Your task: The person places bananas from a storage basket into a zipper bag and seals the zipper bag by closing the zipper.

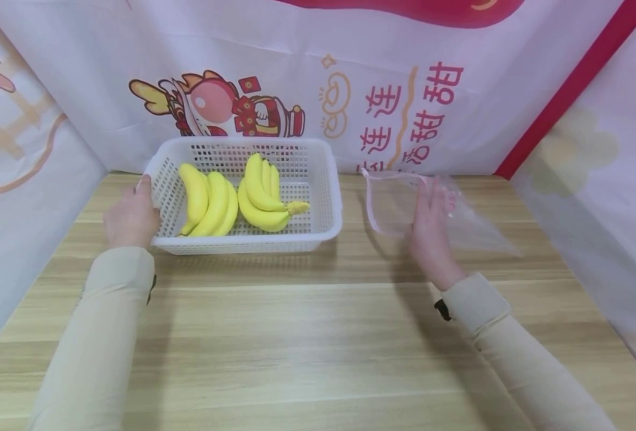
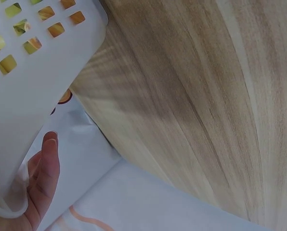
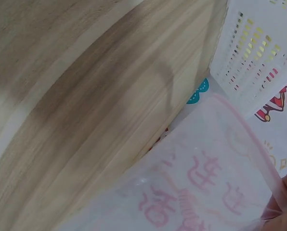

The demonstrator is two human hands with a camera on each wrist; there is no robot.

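Tabletop (image 1: 296,335) | left hand (image 1: 133,216), nearer, grips white basket (image 1: 247,241) by its left end; right hand (image 1: 431,236) pinches clear bag (image 1: 393,203) | basket between hands, long axis left-right, bag to its right | bananas (image 1: 218,203) inside | printed cloth (image 1: 274,54) behind

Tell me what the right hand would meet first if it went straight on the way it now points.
Beyond the clear bag it holds, the right hand would probably meet the printed cloth behind the table; how far off is unclear.
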